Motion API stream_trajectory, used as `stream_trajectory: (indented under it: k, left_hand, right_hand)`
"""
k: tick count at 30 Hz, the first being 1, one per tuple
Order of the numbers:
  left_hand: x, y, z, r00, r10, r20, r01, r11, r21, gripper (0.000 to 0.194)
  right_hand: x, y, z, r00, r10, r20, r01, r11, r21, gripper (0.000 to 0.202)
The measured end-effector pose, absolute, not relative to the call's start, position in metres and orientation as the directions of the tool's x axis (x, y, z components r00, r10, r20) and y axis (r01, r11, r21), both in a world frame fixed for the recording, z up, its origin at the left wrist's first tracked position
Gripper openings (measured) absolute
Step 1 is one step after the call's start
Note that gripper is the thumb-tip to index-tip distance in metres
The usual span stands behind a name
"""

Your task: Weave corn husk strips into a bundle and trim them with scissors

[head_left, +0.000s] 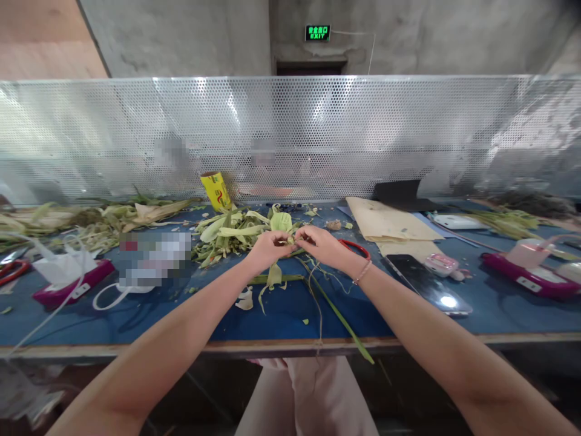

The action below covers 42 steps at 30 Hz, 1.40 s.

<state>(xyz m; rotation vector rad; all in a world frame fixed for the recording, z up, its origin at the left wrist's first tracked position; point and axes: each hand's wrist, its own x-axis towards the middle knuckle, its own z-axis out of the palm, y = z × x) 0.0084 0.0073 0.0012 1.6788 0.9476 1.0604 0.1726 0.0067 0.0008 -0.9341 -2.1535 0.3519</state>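
Fingerwork now: pinching pale husk (291, 240) in left hand (269, 248) and right hand (321, 244), close together above counter (276, 315); seems to need steadiness.

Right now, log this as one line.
left hand: pinching leafy piece; right hand: same; phone: on table; yellow tube: behind leaf pile

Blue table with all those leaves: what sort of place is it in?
Probably a workshop or craft room, though I can't be sure: it has a bare concrete wall, a lit EXIT sign, and heaps of leafy strips on the table.
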Motion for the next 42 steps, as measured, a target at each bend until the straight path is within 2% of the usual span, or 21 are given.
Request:
stream_trajectory:
  k: [3,9,11,16,22,26,31,36,42]
  left_hand:
    - [0.01,0.007,0.002,0.323,0.928,0.188,0.062,-0.218,0.974,0.021]
    - [0.012,0.005,0.005,0.341,0.934,0.103,-0.114,-0.067,0.991,0.024]
    - [0.012,0.003,0.007,0.295,0.945,0.142,-0.134,-0.106,0.985,0.021]
    - [0.012,0.002,0.008,0.243,0.925,0.293,-0.018,-0.298,0.954,0.017]
    - [0.013,0.003,0.006,0.241,0.922,0.304,-0.048,-0.302,0.952,0.018]
    - [0.014,0.004,0.006,0.255,0.943,0.215,-0.127,-0.188,0.974,0.018]
    - [0.013,0.003,0.007,0.341,0.936,0.081,-0.329,0.038,0.944,0.015]
    - [0.009,0.006,0.006,0.515,0.852,0.1,-0.396,0.133,0.909,0.014]
    - [0.009,0.007,0.004,0.522,0.849,0.08,-0.393,0.157,0.906,0.018]
  right_hand:
    - [0.171,0.008,0.0,-0.437,0.709,0.554,0.532,0.7,-0.476,0.008]
    - [0.169,0.011,-0.003,-0.364,0.718,0.593,0.519,0.685,-0.511,0.009]
    - [0.168,0.012,-0.004,-0.344,0.725,0.597,0.509,0.678,-0.53,0.009]
    - [0.165,0.009,-0.005,-0.314,0.778,0.545,0.499,0.623,-0.602,0.01]
    - [0.16,0.005,-0.005,-0.263,0.806,0.53,0.485,0.585,-0.65,0.009]
    - [0.158,0.004,-0.003,-0.25,0.81,0.53,0.46,0.581,-0.671,0.011]
    - [0.16,0.004,-0.003,-0.234,0.812,0.535,0.469,0.576,-0.67,0.009]
    - [0.161,0.005,-0.003,-0.24,0.807,0.539,0.429,0.586,-0.687,0.009]
    - [0.16,0.003,-0.002,-0.246,0.793,0.558,0.414,0.606,-0.679,0.006]
